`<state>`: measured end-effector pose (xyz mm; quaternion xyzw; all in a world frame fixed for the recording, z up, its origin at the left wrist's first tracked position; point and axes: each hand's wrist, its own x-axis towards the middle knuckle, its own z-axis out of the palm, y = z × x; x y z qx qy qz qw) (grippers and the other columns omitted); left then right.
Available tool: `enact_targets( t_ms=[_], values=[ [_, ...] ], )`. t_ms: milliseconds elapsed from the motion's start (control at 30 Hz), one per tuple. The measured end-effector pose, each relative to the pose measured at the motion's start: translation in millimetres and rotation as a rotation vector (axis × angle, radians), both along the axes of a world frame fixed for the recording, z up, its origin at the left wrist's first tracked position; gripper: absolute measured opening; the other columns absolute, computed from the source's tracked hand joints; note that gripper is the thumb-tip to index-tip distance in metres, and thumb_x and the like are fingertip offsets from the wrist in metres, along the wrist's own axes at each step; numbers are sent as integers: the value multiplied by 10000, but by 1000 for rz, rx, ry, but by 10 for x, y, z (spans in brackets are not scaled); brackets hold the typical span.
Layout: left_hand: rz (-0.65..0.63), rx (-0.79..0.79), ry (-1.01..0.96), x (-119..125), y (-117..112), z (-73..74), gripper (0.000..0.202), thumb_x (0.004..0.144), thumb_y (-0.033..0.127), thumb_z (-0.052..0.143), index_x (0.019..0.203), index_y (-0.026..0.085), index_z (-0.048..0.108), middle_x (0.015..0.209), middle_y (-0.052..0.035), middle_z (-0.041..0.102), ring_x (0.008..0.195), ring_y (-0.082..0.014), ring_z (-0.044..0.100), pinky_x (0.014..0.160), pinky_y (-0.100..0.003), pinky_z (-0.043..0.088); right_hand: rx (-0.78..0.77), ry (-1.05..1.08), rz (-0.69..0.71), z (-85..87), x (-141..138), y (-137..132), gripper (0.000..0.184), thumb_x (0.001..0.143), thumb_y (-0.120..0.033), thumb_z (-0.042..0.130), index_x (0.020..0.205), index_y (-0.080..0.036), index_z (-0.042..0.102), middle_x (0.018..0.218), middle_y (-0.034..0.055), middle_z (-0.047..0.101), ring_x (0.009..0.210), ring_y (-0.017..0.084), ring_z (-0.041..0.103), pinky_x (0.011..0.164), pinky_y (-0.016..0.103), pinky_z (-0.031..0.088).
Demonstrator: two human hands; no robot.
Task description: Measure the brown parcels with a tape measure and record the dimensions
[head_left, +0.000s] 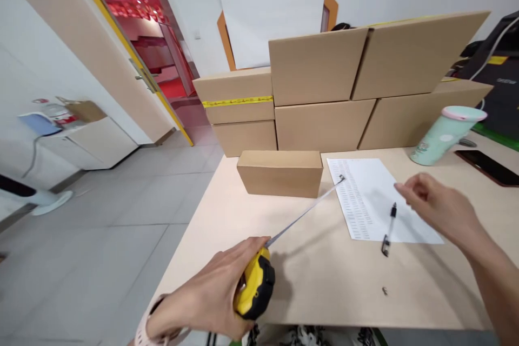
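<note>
My left hand (211,294) is wrapped round a yellow and black tape measure (254,285) near the table's front edge. Its metal blade (304,213) runs out up and to the right, and its tip hangs just above the top left corner of a printed sheet (375,197). A small cardboard box (280,173) lies on the table just left of the blade's tip. My right hand (440,206) hovers over the sheet's right side with fingers loosely curled and nothing in them. A black pen (388,230) rests on the sheet below that hand.
Stacked cardboard boxes (324,92) form a wall along the table's far edge; one carries yellow tape. A mint green tumbler (444,138) and a dark phone (488,166) sit at the right. The light wooden table (324,281) ends at left; grey floor tiles lie beyond.
</note>
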<state>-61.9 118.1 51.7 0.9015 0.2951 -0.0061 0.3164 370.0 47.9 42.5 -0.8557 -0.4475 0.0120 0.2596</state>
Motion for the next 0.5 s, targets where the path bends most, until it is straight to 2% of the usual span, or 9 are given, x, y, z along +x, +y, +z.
enact_targets(
  t_ms=[33, 100, 167, 233, 300, 367, 433, 500],
  values=[
    [15, 41, 60, -22, 23, -63, 1023, 569, 249, 630, 1490, 282, 186, 1475, -109, 405, 1306, -341, 435, 1087, -489, 377, -158, 17, -23, -184, 57, -69, 308, 803, -576, 518, 707, -292, 444, 593, 35, 612, 557, 270, 566, 522, 376, 345],
    [38, 84, 174, -38, 70, -162, 1001, 609, 270, 604, 1509, 254, 167, 1529, -133, 344, 1355, -374, 379, 1079, -543, 369, -312, 23, 10, -490, 86, -146, 337, 811, -601, 478, 723, -278, 439, 574, 30, 615, 561, 268, 582, 512, 348, 333],
    [54, 90, 274, -15, 122, -212, 1016, 603, 266, 584, 1521, 229, 148, 1545, -152, 318, 1370, -408, 343, 1038, -600, 382, -364, 4, 66, -692, 48, -162, 326, 816, -587, 458, 748, -269, 440, 578, 24, 623, 568, 263, 591, 513, 332, 335],
    [52, 93, 343, 33, 182, -224, 1050, 563, 246, 571, 1522, 218, 144, 1547, -161, 313, 1367, -424, 330, 988, -610, 412, -349, 3, 132, -800, 14, -149, 247, 821, -509, 453, 788, -265, 459, 587, 10, 628, 572, 250, 594, 513, 323, 344],
    [42, 116, 377, 81, 255, -221, 1063, 534, 230, 562, 1517, 223, 157, 1545, -155, 317, 1358, -418, 333, 963, -588, 427, -303, 46, 191, -837, 31, -137, 168, 801, -418, 456, 830, -260, 503, 580, -2, 624, 560, 235, 594, 512, 322, 365],
    [32, 135, 398, 114, 341, -214, 1067, 516, 219, 564, 1510, 231, 175, 1529, -155, 341, 1323, -405, 375, 938, -558, 442, -224, 150, 234, -819, 91, -148, 207, 775, -395, 471, 874, -246, 575, 572, 2, 632, 545, 230, 603, 519, 330, 405],
    [24, 143, 407, 131, 436, -205, 1066, 503, 207, 567, 1501, 236, 195, 1495, -155, 383, 1274, -390, 427, 906, -534, 456, -90, 321, 238, -753, 158, -200, 312, 780, -449, 495, 937, -226, 646, 642, 37, 695, 612, 252, 655, 577, 353, 480],
    [17, 142, 405, 143, 534, -191, 1049, 501, 200, 566, 1490, 245, 222, 1451, -143, 432, 1227, -368, 472, 878, -511, 468, 57, 516, 224, -651, 191, -289, 397, 795, -521, 533, 1020, -230, 684, 837, 76, 762, 804, 288, 706, 727, 388, 537]
  ],
)
